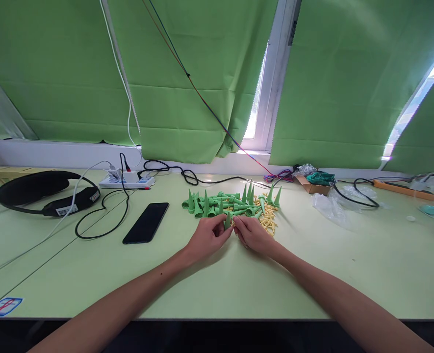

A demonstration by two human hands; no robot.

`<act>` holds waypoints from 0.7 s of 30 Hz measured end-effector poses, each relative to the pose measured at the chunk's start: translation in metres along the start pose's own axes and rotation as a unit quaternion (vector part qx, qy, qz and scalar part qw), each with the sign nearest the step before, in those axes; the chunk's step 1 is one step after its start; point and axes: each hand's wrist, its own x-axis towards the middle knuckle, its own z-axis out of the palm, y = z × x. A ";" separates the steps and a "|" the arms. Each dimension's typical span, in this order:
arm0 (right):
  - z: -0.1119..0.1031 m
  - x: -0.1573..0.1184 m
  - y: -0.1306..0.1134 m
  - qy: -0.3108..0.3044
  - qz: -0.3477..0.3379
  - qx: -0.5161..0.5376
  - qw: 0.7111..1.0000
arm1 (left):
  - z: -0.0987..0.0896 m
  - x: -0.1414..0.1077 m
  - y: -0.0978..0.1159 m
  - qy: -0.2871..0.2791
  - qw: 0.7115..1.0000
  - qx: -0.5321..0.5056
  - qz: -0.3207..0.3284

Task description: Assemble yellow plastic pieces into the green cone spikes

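My left hand (210, 236) pinches a small green plastic cone (228, 220) between thumb and fingers, its tip pointing up. Close by on the right, my right hand (252, 232) has its thumb and fingertips pressed together beside the cone. Whatever sits between those fingertips is too small or hidden to make out. Just beyond both hands lies a pile of green cones (217, 200), some upright and others on their sides. Small yellow pieces (268, 218) are heaped at the right end of the pile, partly covered by my right hand.
A black phone (146, 223) lies left of the pile. Farther left are a power strip (126, 180) with cables and a black padded band (47, 192). At the right back stand a cardboard box (314, 185), a clear plastic bag (332, 208) and an orange bar (404, 190).
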 end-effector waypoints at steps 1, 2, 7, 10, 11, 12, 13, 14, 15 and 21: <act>0.000 0.000 -0.001 0.001 0.003 0.003 1.000 | 0.000 0.000 0.000 0.002 1.000 -0.001 -0.003; 0.000 0.000 -0.002 0.004 0.006 0.004 1.000 | 0.000 0.000 0.000 0.004 1.000 -0.002 -0.005; 0.001 -0.001 -0.006 0.023 0.012 0.009 1.000 | 0.001 0.000 0.001 0.017 1.000 -0.006 -0.014; 0.000 -0.002 -0.008 0.028 0.018 0.017 0.999 | 0.001 0.000 0.001 0.019 1.000 -0.005 -0.018; 0.000 -0.002 -0.009 0.027 0.021 0.017 0.999 | 0.001 0.000 0.001 0.017 1.000 -0.004 -0.018; 0.000 -0.002 -0.009 0.026 0.023 0.017 0.999 | 0.001 0.000 0.001 0.015 1.000 -0.003 -0.018; 0.000 -0.002 -0.010 0.025 0.025 0.017 0.999 | 0.001 -0.001 0.000 0.012 1.000 -0.001 -0.018; 0.000 -0.002 -0.010 0.023 0.026 0.016 0.999 | 0.001 -0.001 0.000 0.009 1.000 0.000 -0.017; 0.000 -0.002 -0.010 0.022 0.027 0.014 0.999 | 0.001 -0.001 0.000 0.008 1.000 0.002 -0.017; 0.001 -0.001 -0.006 0.017 0.018 0.004 1.000 | 0.002 0.000 -0.001 0.006 1.000 0.012 -0.006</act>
